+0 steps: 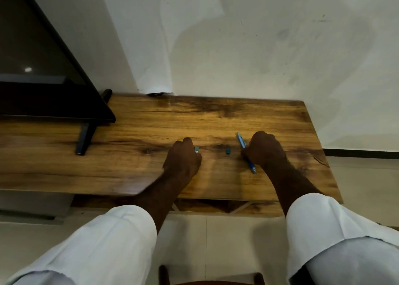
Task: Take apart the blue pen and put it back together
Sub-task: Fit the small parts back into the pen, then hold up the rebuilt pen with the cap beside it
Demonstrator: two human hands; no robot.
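White rolled sleeves (112, 241) are nearest. Right hand (267, 148) grips the slim blue plastic pen (241, 141) over the brown wooden table (140, 166). Left hand (182, 157) pinches a small teal part (197, 149). A second teal piece (227, 151) lies between the hands.

Wood table (151, 116) w/ black TV (32, 58) on stand, left side; white wall (237, 36) behind.

You have 2 hands in view: 1 left hand (182, 159) and 1 right hand (266, 149). You have 2 white sleeves, the left sleeve (108, 241) and the right sleeve (323, 230). There is 1 blue pen body (241, 141). There are 2 small teal pieces: the loose teal piece (227, 151) between your hands and the second teal piece (196, 149) at your left fingers. Count 1 wooden surface (151, 133) and 1 dark screen (32, 58).
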